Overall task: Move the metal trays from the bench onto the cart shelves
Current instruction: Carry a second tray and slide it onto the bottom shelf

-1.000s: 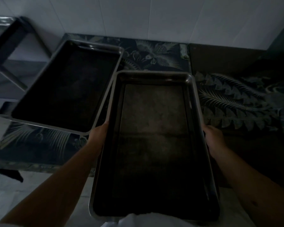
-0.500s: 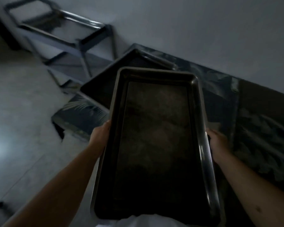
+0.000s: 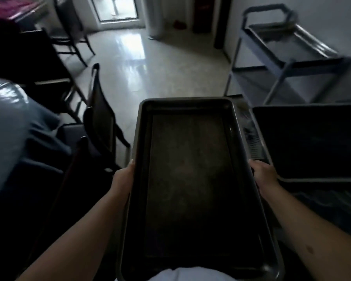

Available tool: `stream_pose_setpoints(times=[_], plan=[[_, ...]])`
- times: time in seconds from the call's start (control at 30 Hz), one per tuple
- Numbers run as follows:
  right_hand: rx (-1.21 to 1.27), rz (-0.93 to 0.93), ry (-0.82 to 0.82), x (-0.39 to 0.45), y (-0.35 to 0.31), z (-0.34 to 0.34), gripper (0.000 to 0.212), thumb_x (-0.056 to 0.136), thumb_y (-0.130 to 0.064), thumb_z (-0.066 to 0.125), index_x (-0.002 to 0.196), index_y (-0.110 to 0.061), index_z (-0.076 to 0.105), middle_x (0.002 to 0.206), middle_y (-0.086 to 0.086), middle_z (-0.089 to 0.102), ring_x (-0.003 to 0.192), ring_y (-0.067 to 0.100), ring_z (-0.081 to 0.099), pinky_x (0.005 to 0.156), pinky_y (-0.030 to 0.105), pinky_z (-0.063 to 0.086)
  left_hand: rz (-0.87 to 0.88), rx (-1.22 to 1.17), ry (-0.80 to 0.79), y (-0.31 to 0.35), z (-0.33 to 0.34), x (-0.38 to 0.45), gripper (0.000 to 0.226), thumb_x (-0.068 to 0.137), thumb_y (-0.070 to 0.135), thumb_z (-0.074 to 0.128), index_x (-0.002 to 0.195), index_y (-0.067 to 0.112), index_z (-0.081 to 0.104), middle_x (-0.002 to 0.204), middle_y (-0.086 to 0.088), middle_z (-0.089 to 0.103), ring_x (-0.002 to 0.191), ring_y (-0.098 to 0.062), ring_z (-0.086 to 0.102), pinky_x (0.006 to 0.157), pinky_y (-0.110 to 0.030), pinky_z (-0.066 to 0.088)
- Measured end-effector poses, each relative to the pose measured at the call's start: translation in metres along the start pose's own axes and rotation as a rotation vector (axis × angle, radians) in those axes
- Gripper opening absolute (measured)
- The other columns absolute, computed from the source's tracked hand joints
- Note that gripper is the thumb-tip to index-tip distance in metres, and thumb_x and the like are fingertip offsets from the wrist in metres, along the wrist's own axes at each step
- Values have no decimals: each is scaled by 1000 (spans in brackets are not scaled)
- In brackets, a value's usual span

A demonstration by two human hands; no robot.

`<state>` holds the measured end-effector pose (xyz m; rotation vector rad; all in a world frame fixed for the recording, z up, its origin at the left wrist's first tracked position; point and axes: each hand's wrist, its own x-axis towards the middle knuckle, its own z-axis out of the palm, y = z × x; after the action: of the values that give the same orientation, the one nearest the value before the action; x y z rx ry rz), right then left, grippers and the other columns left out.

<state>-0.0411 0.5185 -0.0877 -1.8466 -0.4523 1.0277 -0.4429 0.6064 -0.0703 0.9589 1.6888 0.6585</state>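
Two hands carry a tray; chairs left, cart right.

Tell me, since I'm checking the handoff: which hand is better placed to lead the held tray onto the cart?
Probably the right hand. The cart stands ahead on the right, on that hand's side. The left hand grips the tray on its far edge, so it would likely follow.

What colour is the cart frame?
Pale grey-blue metal, as the cart appears in the dim, blurred head view.
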Motion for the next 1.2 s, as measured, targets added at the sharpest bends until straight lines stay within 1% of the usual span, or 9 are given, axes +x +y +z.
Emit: stream_pose_setpoints(times=[0.3, 0.5, 0.63, 0.77, 0.87, 0.93, 1.0, 1.13, 1.2], plan=[[-79, -72, -46, 29, -41, 90, 30, 91, -35, 56, 79, -12, 71, 80, 8, 72, 73, 24, 69, 61, 29, 48, -26, -49, 82, 12, -55, 71, 78, 72, 75, 51, 102, 6, 74, 95, -16, 75, 89, -35, 71, 91, -54, 55], [-107, -75, -2, 52, -68, 141, 29, 92, -31, 56, 78, -10, 71, 82, 12, 70, 79, 29, 67, 69, 33, 50, -21, 16, 68, 42, -75, 134, 64, 86, 66, 50, 94, 7, 75, 88, -14, 75, 87, -34, 72, 82, -45, 56], [-137, -63, 27, 81, -92, 158, 27, 93, -29, 55, 82, -10, 70, 87, 13, 70, 83, 29, 66, 80, 41, 52, -44, 31, 43, 62, -64, 175, 65, 91, 61, 50, 108, 2, 71, 98, -19, 73, 93, -36, 69, 93, -52, 54], [-140, -54, 31, 130, -109, 178, 31, 95, -26, 53, 74, -7, 67, 74, 10, 65, 73, 26, 61, 59, 31, 46, -37, 98, 47, 93, -45, 225, 68, 93, 62, 48, 103, -2, 71, 99, -22, 72, 92, -38, 67, 92, -52, 53], [-186, -73, -13, 190, -125, 200, 29, 98, -20, 49, 95, 1, 69, 80, 6, 65, 72, 17, 60, 53, 17, 45, -41, 125, 75, 124, -28, 275, 72, 94, 62, 46, 106, -5, 70, 103, -24, 70, 95, -40, 66, 93, -52, 53], [-199, -97, -37, 234, -146, 220, 31, 98, -19, 48, 112, 2, 66, 103, 11, 68, 86, 17, 60, 61, 12, 45, -39, 133, 106, 150, -18, 309, 74, 94, 62, 46, 116, -6, 66, 113, -26, 68, 102, -40, 65, 95, -52, 51], [-232, -120, -68, 277, -174, 242, 34, 97, -23, 49, 120, -2, 64, 120, 14, 64, 98, 17, 56, 79, 20, 41, -33, 128, 137, 176, -11, 343, 73, 95, 60, 46, 117, -6, 66, 117, -26, 67, 106, -40, 63, 97, -53, 50], [-271, -112, -122, 345, -237, 282, 38, 96, -31, 52, 120, -4, 63, 121, 16, 64, 110, 27, 58, 97, 36, 44, -74, 95, 196, 227, -7, 393, 67, 95, 60, 47, 101, -2, 72, 95, -20, 71, 89, -37, 67, 90, -51, 54], [-336, -128, -159, 375, -265, 300, 38, 96, -32, 52, 119, -4, 64, 120, 18, 64, 111, 30, 59, 97, 37, 44, -113, 57, 203, 247, -7, 416, 65, 94, 62, 47, 100, 1, 72, 93, -17, 72, 87, -35, 68, 87, -49, 55]])
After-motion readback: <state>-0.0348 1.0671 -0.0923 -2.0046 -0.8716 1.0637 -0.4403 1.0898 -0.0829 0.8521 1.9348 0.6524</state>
